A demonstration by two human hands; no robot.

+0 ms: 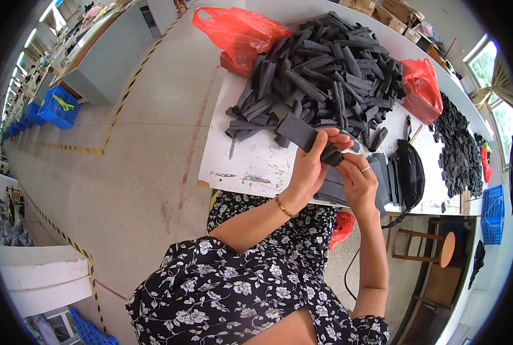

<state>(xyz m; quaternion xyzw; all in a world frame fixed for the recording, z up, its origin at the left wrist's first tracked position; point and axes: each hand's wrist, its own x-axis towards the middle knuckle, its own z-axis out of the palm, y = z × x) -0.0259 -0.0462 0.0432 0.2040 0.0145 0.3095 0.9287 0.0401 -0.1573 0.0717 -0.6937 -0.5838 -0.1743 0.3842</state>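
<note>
Currently held: dark grey fabric strip (302, 133), lifted off the white table (256, 164) for handling.
Left hand (314, 164): fingers pinching the strip's folded end.
Right hand (360, 181): pinching the same end, just beside the left.
Stock: pile of grey strips (319, 72) just beyond both hands, within reach.
Beneath right hand: flat stack (383, 184), kept apart.

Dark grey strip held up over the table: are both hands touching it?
Touching. The head view shows the left hand gripping the dark grey strip with fingers curled over it, and the right hand pinching its lower end.
</note>
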